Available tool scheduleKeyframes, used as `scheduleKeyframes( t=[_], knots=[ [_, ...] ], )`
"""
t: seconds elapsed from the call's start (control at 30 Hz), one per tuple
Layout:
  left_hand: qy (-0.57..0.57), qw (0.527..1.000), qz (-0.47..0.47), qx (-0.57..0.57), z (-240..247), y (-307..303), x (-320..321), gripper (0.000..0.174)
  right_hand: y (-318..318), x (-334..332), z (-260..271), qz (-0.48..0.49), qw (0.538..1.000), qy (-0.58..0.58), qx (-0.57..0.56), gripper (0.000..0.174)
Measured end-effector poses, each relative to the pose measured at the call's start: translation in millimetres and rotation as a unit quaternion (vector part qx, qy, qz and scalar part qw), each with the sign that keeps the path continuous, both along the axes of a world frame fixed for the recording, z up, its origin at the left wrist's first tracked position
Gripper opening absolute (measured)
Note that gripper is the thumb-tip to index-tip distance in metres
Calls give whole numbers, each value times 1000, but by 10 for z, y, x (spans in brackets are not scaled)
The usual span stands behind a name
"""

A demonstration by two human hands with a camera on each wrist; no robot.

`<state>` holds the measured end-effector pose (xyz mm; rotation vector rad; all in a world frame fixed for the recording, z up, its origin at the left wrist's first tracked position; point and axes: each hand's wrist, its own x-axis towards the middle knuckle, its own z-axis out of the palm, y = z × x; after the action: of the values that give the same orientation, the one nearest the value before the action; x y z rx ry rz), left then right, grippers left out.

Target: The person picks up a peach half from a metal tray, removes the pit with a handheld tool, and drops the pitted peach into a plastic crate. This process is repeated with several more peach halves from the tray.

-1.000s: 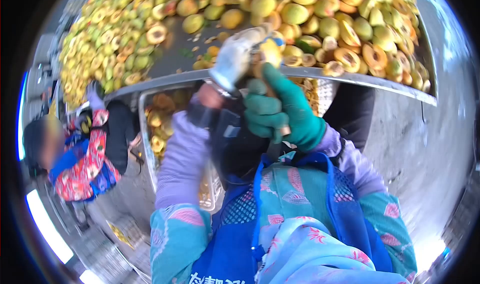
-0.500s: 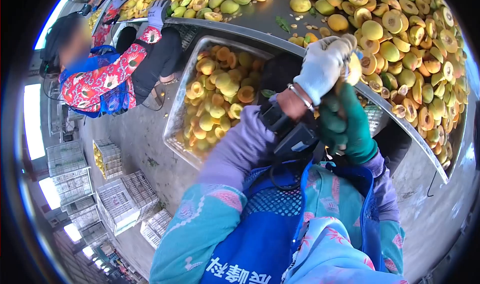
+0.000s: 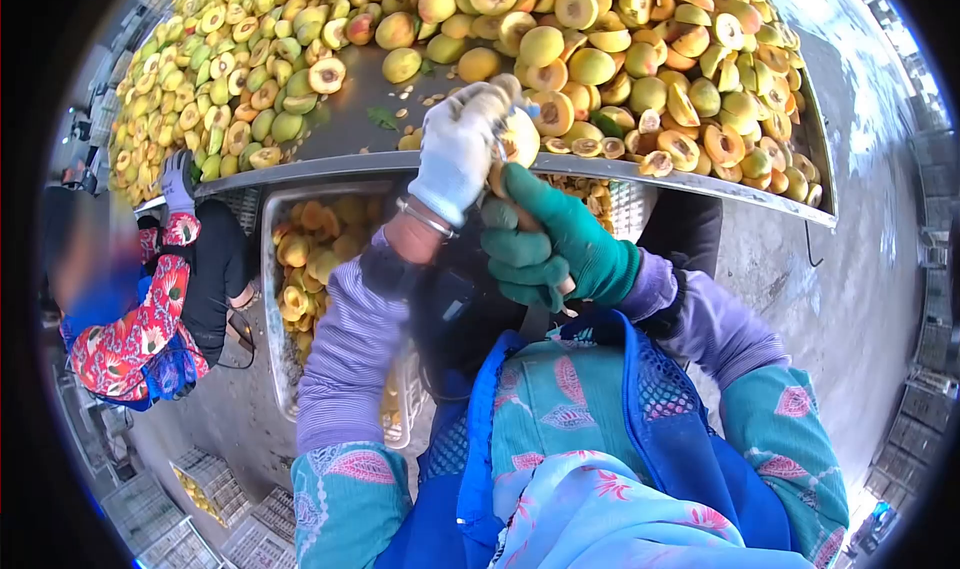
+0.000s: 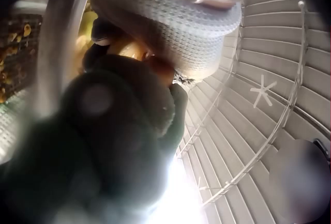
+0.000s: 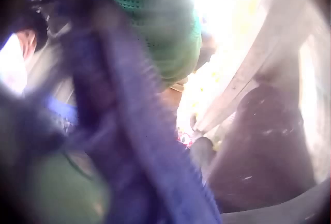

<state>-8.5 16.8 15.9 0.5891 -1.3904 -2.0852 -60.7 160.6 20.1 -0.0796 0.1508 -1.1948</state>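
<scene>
In the head view my left hand (image 3: 455,149), in a white glove, grips a yellow peach (image 3: 521,137) just over the near edge of the metal table. My right hand (image 3: 570,244), in a green glove, curls round a tool's wooden handle (image 3: 516,212), its thumb up beside the fruit. The tool's working end is hidden at the peach. Up close in the left wrist view, the blurred green glove (image 4: 119,110) meets the white glove (image 4: 176,33), with orange fruit (image 4: 133,51) partly showing between them. The right wrist view has the green glove (image 5: 155,27) behind a purple sleeve (image 5: 139,120).
Halved and whole peaches (image 3: 640,69) cover much of the metal table (image 3: 360,114). Below its edge stands a white crate (image 3: 272,309) of peach halves. Another person (image 3: 150,309) sits at the left. Stacked crates (image 3: 210,489) stand on the floor.
The head view swung left and came back, shifting the table and crate across the picture. Both hands stay together at the peach, the left still gripping it and the right still holding the handle.
</scene>
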Motion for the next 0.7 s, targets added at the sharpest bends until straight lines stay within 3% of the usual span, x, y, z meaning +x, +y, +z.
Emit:
scheduleKeyframes(
  t=[0.03,0.1,0.13,0.2,0.23,0.3,0.37,0.4,0.43,0.5,0.57,0.63,0.7],
  knots=[
    [44,995,-36,87,21,14,-26,31,-36,8,-4,-1,991,-128,-38,43],
    [112,952,-94,268,66,43,-75,39,-51,8,-27,-20,981,-178,-80,43],
    [135,940,-130,285,31,34,-39,40,-40,-11,-25,-25,978,-186,-89,43],
    [88,939,41,331,-272,-28,-28,40,5,5,6,-31,974,-203,-93,41],
    [31,968,141,205,-282,-10,164,42,60,2,30,-46,976,-198,-81,41],
    [-110,945,304,-41,-257,-3,844,43,240,-126,78,-58,996,-68,0,40],
    [-310,838,402,-199,-404,-213,1601,41,359,-254,-42,-64,986,94,125,40],
    [-505,722,340,-329,-579,-287,1979,38,363,-277,-35,-80,970,138,184,39],
    [-665,555,255,-429,-519,-283,2076,36,331,-252,-78,-94,962,162,200,39],
    [-594,586,271,-481,-481,-523,1993,34,254,-270,-154,-117,939,222,234,40],
    [-536,614,230,-532,-21,-727,1480,37,193,-282,-128,-114,932,269,217,44],
    [-496,714,190,-456,130,-1046,745,36,164,-269,-130,-114,914,328,208,43],
    [-528,624,128,-562,-125,-1498,70,47,116,-258,-75,-154,877,417,185,40]
  ],
)
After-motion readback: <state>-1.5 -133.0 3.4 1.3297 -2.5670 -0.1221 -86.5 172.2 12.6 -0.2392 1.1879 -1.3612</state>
